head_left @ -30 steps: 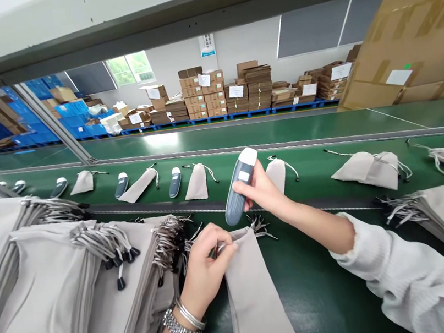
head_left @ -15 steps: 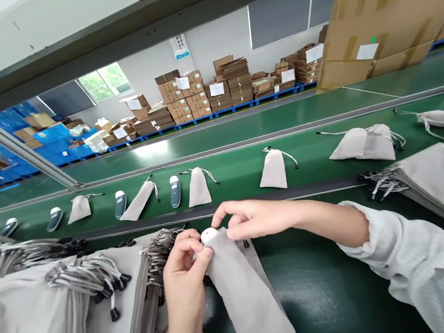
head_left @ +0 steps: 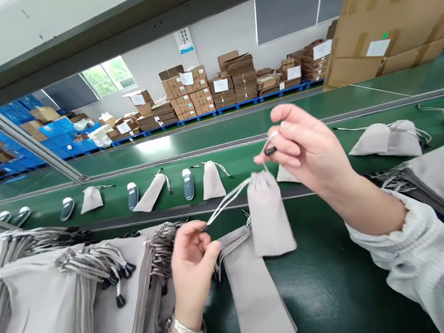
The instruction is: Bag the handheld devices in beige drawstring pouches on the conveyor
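"Drawstring pouch (head_left: 271, 219) is hanging where?"
"Between the hands: left hand (head_left: 195, 265) and right hand (head_left: 309, 150) are holding its cords (head_left: 213, 217)."
"Handling?"
"Probably light, soft-skinned; cords are offering the best hold."

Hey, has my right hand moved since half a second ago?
Yes, up and rightward: your right hand, then mostly below the near rail, now shows above it, mostly right of the tall cardboard stack.
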The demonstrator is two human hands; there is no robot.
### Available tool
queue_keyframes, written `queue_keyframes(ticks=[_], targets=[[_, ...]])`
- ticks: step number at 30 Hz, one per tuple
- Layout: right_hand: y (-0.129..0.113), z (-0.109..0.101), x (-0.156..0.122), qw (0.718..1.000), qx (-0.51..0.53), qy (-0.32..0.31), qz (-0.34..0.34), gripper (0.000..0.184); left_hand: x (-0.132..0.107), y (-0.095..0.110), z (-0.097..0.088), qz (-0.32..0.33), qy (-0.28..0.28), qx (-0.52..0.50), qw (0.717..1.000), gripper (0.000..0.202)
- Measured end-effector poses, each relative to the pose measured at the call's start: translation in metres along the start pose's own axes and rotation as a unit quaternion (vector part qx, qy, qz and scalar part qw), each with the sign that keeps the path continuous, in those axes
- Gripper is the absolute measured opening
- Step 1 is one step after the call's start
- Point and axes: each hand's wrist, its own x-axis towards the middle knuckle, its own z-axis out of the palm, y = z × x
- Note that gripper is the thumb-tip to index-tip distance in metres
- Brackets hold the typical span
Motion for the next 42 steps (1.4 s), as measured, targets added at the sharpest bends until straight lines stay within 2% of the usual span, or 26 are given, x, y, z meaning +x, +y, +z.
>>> queue_keyframes(ticks=[3, 5, 7, 10, 13, 15, 19, 23, 26, 29, 32, 36, 39, 42], targets=[[0.021, -0.012, 0.026, 0.980, -0.150, 0.062, -0.113, 0.012, -0.001, -0.006, 0.002, 0.055, -0.110, 0.183, 0.975, 0.019], [0.042, -0.021, 0.044, 0.952, -0.274, 0.045, -0.130, 0.026, 0.000, -0.007, 0.001, 0.082, -0.180, 0.261, 0.945, 0.020], [0.065, -0.024, 0.059, 0.917, -0.386, -0.004, -0.105, 0.044, 0.000, -0.009, 0.000, 0.103, -0.220, 0.317, 0.917, 0.020], [0.102, -0.013, 0.077, 0.867, -0.489, -0.091, -0.024, 0.057, 0.001, -0.014, -0.001, 0.147, -0.230, 0.394, 0.878, 0.013], [0.141, 0.012, 0.090, 0.817, -0.540, -0.185, 0.083, 0.051, 0.001, -0.021, -0.001, 0.188, -0.212, 0.441, 0.851, 0.016], [0.168, 0.033, 0.097, 0.792, -0.556, -0.216, 0.130, 0.047, 0.002, -0.024, -0.002, 0.203, -0.197, 0.455, 0.844, 0.017], [0.214, 0.067, 0.102, 0.767, -0.582, -0.196, 0.185, 0.052, 0.001, -0.026, -0.003, 0.215, -0.190, 0.449, 0.846, 0.017], [0.236, 0.079, 0.099, 0.770, -0.574, -0.161, 0.227, 0.060, -0.001, -0.019, -0.003, 0.207, -0.197, 0.419, 0.862, 0.020], [0.233, 0.074, 0.095, 0.796, -0.530, -0.163, 0.241, 0.057, -0.003, -0.015, -0.003, 0.175, -0.186, 0.369, 0.894, 0.019], [0.214, 0.062, 0.086, 0.843, -0.466, -0.161, 0.217, 0.051, -0.004, -0.012, -0.003, 0.115, -0.145, 0.277, 0.943, 0.015], [0.178, 0.048, 0.064, 0.887, -0.400, -0.142, 0.179, 0.050, -0.004, -0.009, -0.002, 0.042, -0.122, 0.161, 0.978, 0.014], [0.124, 0.030, 0.018, 0.961, -0.217, -0.099, 0.141, 0.058, -0.004, -0.006, 0.001, 0.005, -0.108, 0.078, 0.991, 0.016], [0.102, 0.024, -0.013, 0.971, -0.141, -0.118, 0.151, 0.059, -0.004, -0.002, 0.004, 0.012, -0.106, 0.042, 0.993, 0.017], [0.093, 0.022, -0.029, 0.951, -0.134, -0.213, 0.178, 0.044, -0.004, 0.002, 0.005, 0.024, -0.086, 0.023, 0.996, 0.018]])
